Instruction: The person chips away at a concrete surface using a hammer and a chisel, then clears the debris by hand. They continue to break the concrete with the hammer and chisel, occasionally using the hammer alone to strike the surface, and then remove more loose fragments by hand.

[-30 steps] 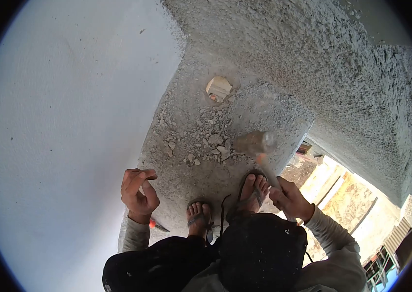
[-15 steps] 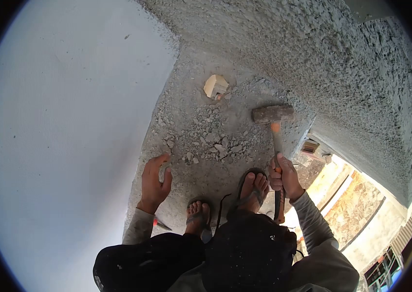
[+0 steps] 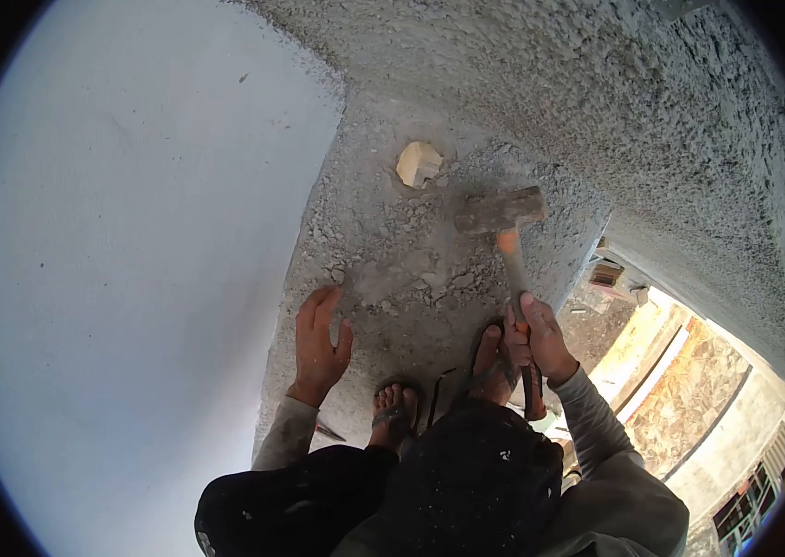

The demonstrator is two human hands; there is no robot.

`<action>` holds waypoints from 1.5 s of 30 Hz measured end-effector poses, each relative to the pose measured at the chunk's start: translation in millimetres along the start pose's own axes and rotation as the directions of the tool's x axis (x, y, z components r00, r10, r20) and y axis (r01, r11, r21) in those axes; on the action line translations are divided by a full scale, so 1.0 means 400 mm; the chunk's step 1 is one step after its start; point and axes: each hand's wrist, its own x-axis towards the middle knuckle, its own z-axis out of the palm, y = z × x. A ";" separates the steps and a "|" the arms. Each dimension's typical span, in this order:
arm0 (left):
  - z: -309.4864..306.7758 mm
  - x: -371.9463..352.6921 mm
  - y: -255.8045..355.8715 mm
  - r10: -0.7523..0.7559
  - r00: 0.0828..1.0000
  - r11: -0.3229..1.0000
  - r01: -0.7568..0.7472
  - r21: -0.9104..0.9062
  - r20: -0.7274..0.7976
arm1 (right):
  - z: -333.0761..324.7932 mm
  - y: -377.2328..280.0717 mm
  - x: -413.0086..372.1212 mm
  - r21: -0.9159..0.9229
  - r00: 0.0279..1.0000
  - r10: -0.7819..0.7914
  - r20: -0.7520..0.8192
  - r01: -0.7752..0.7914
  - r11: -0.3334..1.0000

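My right hand [image 3: 543, 342] is wrapped round the handle of a sledgehammer [image 3: 502, 212]. Its blocky, dust-covered head hangs over the far right part of the rubble, and the grip's lower end comes out beneath my fist. To the left, my left hand [image 3: 320, 348] is held out with fingers curved and thumb apart, nothing in it. Its fingertips are near the left edge of the broken concrete rubble [image 3: 402, 278], which looks blurred and dusty. Beyond the rubble, a roughly round hole [image 3: 419, 165] goes through the concrete floor, light showing through it.
A smooth pale wall [image 3: 151, 232] rises along the left, and a rough plastered wall [image 3: 615, 121] along the right. My sandalled feet [image 3: 394, 408] stand just behind the rubble. Right of my right hand the floor ends at a drop, with sunlit ground [image 3: 680, 399] below.
The hammer head has shifted left and tilted, with my right hand still round the handle. My left hand appears a little further right. The rubble looks more smeared and dusty than before.
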 end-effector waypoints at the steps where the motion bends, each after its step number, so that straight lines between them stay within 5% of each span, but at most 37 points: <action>1: -0.001 -0.008 -0.004 -0.034 0.999 0.999 0.034 0.023 -0.015 | -0.001 0.008 -0.010 0.067 0.994 -0.102 -0.039 0.105 0.992; 6: 0.035 -0.060 -0.018 -0.099 0.995 0.988 0.102 0.115 -0.025 | 0.021 0.015 0.048 0.063 0.989 -0.021 -0.149 0.031 0.998; 8: 0.069 -0.067 -0.021 -0.131 0.991 0.980 0.133 0.145 -0.023 | 0.044 0.020 0.077 0.049 0.980 0.182 0.080 -0.186 0.981; 13: 0.067 -0.081 -0.027 -0.169 0.985 0.961 0.158 0.225 0.027 | 0.074 0.002 0.007 0.047 0.985 0.167 0.053 -0.169 0.984; 16: 0.065 -0.112 -0.042 -0.228 0.973 0.949 0.213 0.232 0.039 | 0.014 -0.008 -0.049 0.150 0.992 -0.011 -0.125 0.030 0.988; 20: 0.102 -0.106 -0.053 -0.274 0.962 0.936 0.268 0.228 -0.007 | 0.009 0.004 0.000 0.158 0.982 0.156 -0.103 -0.138 0.978; 21: 0.106 -0.088 -0.059 -0.263 0.965 0.939 0.260 0.223 -0.013 | 0.027 0.006 0.022 0.175 0.966 0.256 -0.031 -0.246 0.953; 24: 0.107 -0.118 -0.064 -0.231 0.973 0.936 0.218 0.278 0.011 | 0.084 0.006 0.044 0.045 0.972 0.228 -0.057 -0.225 0.973; 28: 0.096 -0.076 -0.086 -0.214 0.976 0.941 0.214 0.263 -0.028 | 0.037 0.002 -0.046 0.092 0.967 0.253 0.027 -0.255 0.963; 33: 0.091 -0.085 -0.108 -0.217 0.975 0.947 0.220 0.233 -0.036 | -0.103 0.047 -0.237 0.051 0.951 0.302 -0.069 -0.299 0.953; 36: 0.090 -0.072 -0.108 -0.201 0.980 0.945 0.193 0.264 0.002 | -0.127 0.096 -0.226 0.154 0.937 0.348 -0.036 -0.338 0.928; 38: 0.094 -0.062 -0.107 -0.190 0.981 0.927 0.164 0.336 0.045 | -0.076 0.094 -0.156 0.029 0.931 0.359 -0.068 -0.358 0.933; 45: 0.126 0.056 -0.070 -0.019 0.993 0.941 -0.021 0.339 0.114 | 0.022 0.077 -0.062 0.051 0.981 0.192 0.012 -0.193 0.980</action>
